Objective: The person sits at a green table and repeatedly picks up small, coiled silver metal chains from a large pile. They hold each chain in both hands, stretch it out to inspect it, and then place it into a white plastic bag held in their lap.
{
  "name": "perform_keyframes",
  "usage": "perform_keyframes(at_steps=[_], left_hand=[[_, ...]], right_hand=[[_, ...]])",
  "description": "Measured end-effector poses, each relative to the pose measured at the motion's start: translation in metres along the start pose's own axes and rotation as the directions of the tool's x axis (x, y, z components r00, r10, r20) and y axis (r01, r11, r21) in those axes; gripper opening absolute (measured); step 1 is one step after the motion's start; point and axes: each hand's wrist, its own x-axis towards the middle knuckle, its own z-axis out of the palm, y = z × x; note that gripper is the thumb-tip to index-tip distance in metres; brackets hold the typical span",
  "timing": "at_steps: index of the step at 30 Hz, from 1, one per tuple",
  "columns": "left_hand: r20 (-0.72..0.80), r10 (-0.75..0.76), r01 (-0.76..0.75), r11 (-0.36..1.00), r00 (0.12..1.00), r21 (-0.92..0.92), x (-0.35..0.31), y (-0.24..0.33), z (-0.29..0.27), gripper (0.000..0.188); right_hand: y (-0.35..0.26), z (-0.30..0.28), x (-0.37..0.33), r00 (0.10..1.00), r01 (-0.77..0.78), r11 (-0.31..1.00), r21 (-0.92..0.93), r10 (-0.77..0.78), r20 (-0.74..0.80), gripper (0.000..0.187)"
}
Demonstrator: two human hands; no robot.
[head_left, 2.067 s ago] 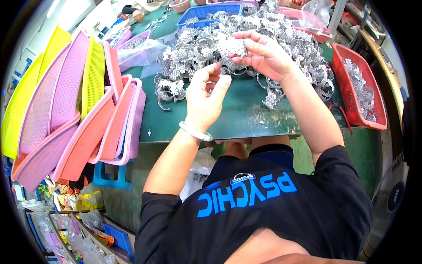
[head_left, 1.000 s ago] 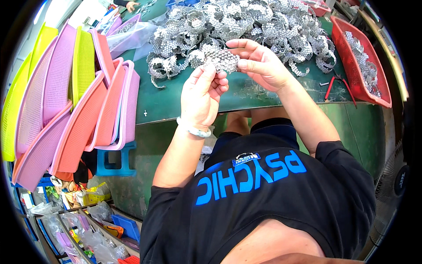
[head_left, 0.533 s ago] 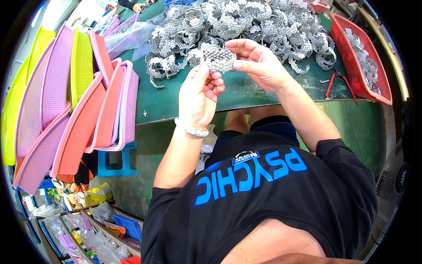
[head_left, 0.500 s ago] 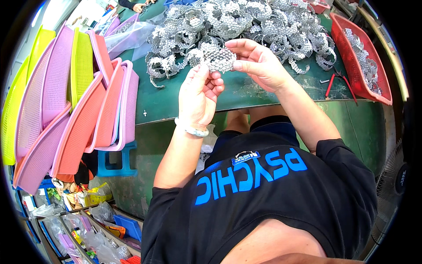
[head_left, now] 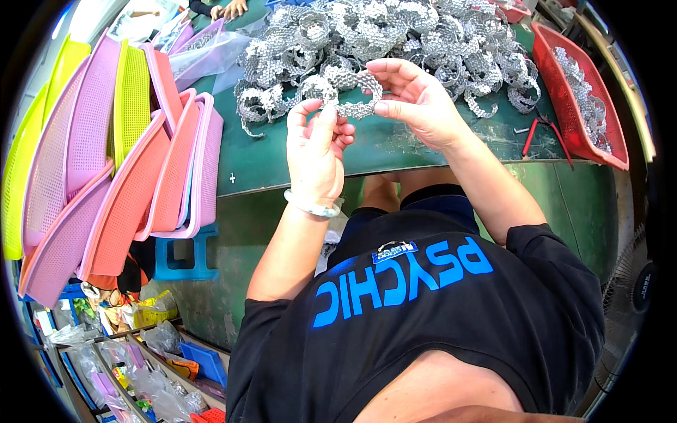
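Observation:
A silvery, scale-textured metal band [head_left: 357,110], bent into an open loop, is held up between both my hands, above the near part of the green table [head_left: 395,149]. My left hand [head_left: 319,144] is closed, thumb and fingers pinching its left end. My right hand [head_left: 417,102] grips the right side between thumb and fingers, the other fingers curving behind it. Just beyond my hands lies a large heap of similar curled silvery bands [head_left: 416,42], partly hidden by my fingers. It is hard to tell where the held loop ends and the heap behind it begins.
A red basket [head_left: 615,149] of silvery bands stands at the right, beside red-handled pliers [head_left: 549,130]. Stacked plastic baskets [head_left: 134,204] in purple, green and coral lean at the left, above a blue stool [head_left: 185,257]. A co-worker's hands [head_left: 229,10] show at the far edge.
The band between my hands has turned and now shows as an open loop, where before it faced me as a flatter sheet. My left hand has shifted slightly. The co-worker's hands have moved.

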Motion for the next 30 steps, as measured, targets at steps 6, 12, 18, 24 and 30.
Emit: perform_keyframes(at_steps=[6, 12, 18, 24, 30], left_hand=[[0.024, 0.069, -0.069, 0.997, 0.997, 0.034, -0.001, -0.002, -0.001, 0.024], [0.042, 0.096, -0.098, 0.994, 0.994, 0.046, -0.005, 0.0, 0.001, 0.028], [0.07, 0.111, -0.116, 0.991, 0.991, 0.066, -0.01, 0.002, 0.002, 0.031], [0.075, 0.124, -0.131, 0.987, 0.989, 0.095, -0.011, 0.001, 0.001, 0.033], [0.072, 0.112, -0.119, 0.987, 0.991, 0.111, -0.011, 0.002, 0.0, 0.033]], right_hand=[[0.004, 0.0, -0.003, 0.995, 0.103, 0.989, -0.104, -0.102, 0.016, 0.054], [0.001, 0.004, -0.007, 0.973, 0.231, 0.92, -0.316, -0.226, 0.053, 0.054], [-0.003, 0.006, -0.01, 0.966, 0.257, 0.885, -0.388, -0.247, 0.078, 0.053], [-0.004, 0.007, -0.012, 0.954, 0.297, 0.849, -0.438, -0.281, 0.102, 0.053], [-0.003, 0.008, -0.013, 0.952, 0.305, 0.835, -0.458, -0.283, 0.118, 0.053]])
